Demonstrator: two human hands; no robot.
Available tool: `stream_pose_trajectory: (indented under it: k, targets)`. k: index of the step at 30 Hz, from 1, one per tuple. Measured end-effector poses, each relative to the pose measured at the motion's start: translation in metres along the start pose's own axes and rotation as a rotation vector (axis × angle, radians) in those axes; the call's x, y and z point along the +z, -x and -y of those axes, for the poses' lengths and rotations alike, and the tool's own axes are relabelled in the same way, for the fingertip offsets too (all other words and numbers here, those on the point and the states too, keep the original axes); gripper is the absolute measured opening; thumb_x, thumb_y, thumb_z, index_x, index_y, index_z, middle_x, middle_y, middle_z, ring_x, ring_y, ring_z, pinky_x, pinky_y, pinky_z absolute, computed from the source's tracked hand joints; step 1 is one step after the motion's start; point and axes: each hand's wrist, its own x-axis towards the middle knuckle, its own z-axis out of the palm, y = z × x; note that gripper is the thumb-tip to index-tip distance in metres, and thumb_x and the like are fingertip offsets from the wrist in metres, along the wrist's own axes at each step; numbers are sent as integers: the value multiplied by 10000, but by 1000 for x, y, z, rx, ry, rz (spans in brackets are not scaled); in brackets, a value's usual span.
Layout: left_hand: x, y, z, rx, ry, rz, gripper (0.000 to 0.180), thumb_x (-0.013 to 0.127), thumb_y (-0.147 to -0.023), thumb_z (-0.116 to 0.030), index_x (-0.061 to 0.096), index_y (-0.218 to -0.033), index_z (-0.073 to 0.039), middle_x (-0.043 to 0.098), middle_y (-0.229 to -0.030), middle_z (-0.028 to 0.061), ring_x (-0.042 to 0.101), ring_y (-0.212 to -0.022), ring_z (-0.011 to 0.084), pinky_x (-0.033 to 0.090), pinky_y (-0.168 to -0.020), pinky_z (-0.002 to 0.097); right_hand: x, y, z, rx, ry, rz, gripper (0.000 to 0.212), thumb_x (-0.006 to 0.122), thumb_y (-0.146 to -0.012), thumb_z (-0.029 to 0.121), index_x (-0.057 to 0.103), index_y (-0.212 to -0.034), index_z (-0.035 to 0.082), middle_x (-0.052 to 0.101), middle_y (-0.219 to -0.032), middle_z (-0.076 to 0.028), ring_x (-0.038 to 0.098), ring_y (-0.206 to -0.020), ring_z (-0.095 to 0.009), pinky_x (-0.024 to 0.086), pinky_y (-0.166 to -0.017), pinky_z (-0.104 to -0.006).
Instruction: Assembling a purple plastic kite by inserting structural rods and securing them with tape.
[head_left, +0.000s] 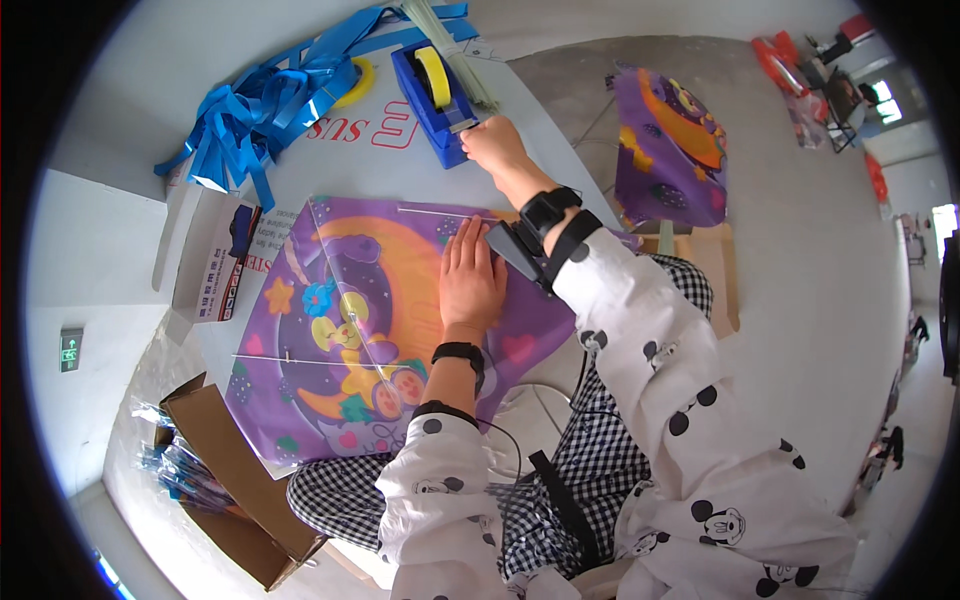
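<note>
A purple kite sheet (540, 340) printed with an orange moon and a yellow cartoon animal lies on the worktable, thin rods (320, 362) crossing over it. My left hand (472, 282) rests flat near its top edge, fingers stretched out and holding nothing. Beyond the sheet stands a blue tape dispenser (428, 112) with a yellow-cored roll (433, 78). My right hand (494, 142) is closed at the dispenser's near, cutter end, fingertips pinched together; whatever lies between them is too small to make out.
Blue ribbons (270, 110) lie heaped at the far left around a yellow ring (355, 85). A bundle of pale rods (455, 55) lies behind the dispenser. Another purple printed sheet (670, 150) is at the right, above a cardboard box (715, 265). An open carton (235, 480) with plastic-wrapped things stands lower left.
</note>
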Motion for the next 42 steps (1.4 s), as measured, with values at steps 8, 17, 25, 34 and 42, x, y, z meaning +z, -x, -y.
stream_pose_trajectory:
  k: [8, 17, 25, 34, 42]
  targets:
    - [6, -1, -3, -1, -29, -7, 410, 553, -867, -189, 497, -1213, 24, 444, -1404, 141, 402, -1316, 315, 322, -1106, 436, -2, -7, 9, 41, 107, -53, 237, 567, -762, 112, 663, -854, -84, 650, -937, -298, 618, -947, -450, 496, -821, -469]
    - [-10, 6, 6, -13, 54, -38, 506, 577, -856, -146, 434, -1319, 0, 465, -1371, 160, 435, -1274, 330, 341, -1089, 445, -47, 91, -21, -334, -174, 340, 125, 553, -954, 122, 537, -1006, 10, 620, -954, -53, 601, -890, -113, 474, -743, -254]
    - [-59, -9, -4, -359, 784, -28, 397, 662, -827, -109, 571, -1202, -15, 617, -1183, 135, 580, -1109, 252, 448, -942, 366, -111, 131, 0, -412, 243, 652, 91, 560, -899, 10, 535, -986, 13, 596, -883, -69, 596, -830, -167, 472, -752, -288]
    - [-82, -16, -40, -483, 756, 109, 205, 739, -773, -104, 666, -944, -17, 684, -965, 96, 656, -874, 226, 507, -774, 341, -113, 143, 4, -740, 492, 575, 126, 553, -782, -55, 516, -886, 6, 602, -868, -134, 599, -808, -350, 460, -677, -416]
    - [-60, -8, -52, -305, 553, -75, 184, 726, -758, -68, 602, -889, -29, 669, -894, 71, 653, -838, 229, 509, -736, 331, -115, 151, -2, -824, 534, 501, 153, 565, -752, -50, 517, -871, 34, 594, -915, -113, 594, -888, -321, 444, -761, -436]
